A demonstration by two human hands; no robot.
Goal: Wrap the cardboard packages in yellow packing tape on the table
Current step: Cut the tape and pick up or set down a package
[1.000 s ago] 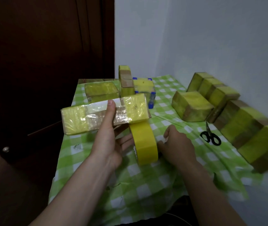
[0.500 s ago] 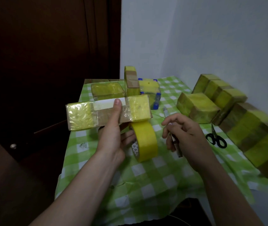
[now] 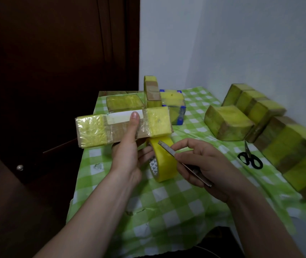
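My left hand (image 3: pixel 128 155) grips a long cardboard package (image 3: pixel 122 126) above the table, thumb across its front. Both ends of the package are covered in yellow tape; the middle shows bare cardboard and a white label. A roll of yellow packing tape (image 3: pixel 164 161) hangs just below the package's right end, still joined to it, against my left fingers. My right hand (image 3: pixel 202 162) holds a slim metal utility knife (image 3: pixel 184 162), its tip pointing at the top of the roll.
Black scissors (image 3: pixel 250 158) lie on the green checked tablecloth (image 3: pixel 176 198) to the right. Several yellow-taped packages (image 3: pixel 228 124) line the right wall (image 3: pixel 260 43), and more packages (image 3: pixel 124 103) stand at the table's far end. A dark wooden door (image 3: pixel 55 71) is on the left.
My right hand picked the knife up off the table and brought its tip to the tape roll. The package and left hand stayed nearly still.
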